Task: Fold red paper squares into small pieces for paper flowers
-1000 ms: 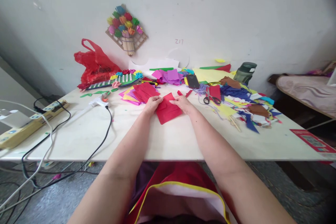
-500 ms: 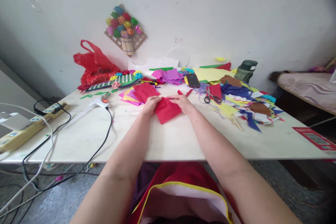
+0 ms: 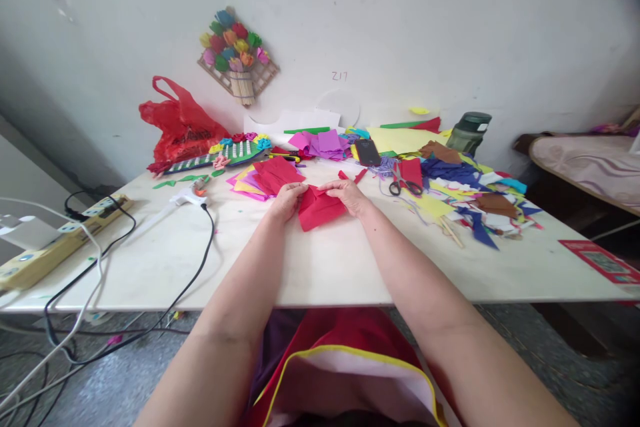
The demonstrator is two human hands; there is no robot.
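Note:
Between my hands is a piece of red crepe paper [image 3: 320,211], creased and partly folded, just above the table. My left hand [image 3: 290,201] pinches its left side with the fingers closed. At the upper right edge, my right hand [image 3: 349,195] grips the same paper between thumb and fingers. Just behind my left hand lies a stack of coloured paper sheets [image 3: 247,185], with red sheets [image 3: 275,173] on top. Thin red scraps [image 3: 359,177] rest on the table beyond my right hand. Scissors [image 3: 405,185] lie farther right.
A glue gun [image 3: 189,195] with a black cord and a power strip [image 3: 65,240] are on the left. Paper scraps [image 3: 490,203] spread over the right side, near a dark green bottle [image 3: 469,133]. A phone [image 3: 368,153] and a red plastic bag [image 3: 183,127] sit toward the wall.
The red paper has tilted and creased between my hands, its lower corner lifting slightly. Both hands stay in nearly the same place, still gripping it.

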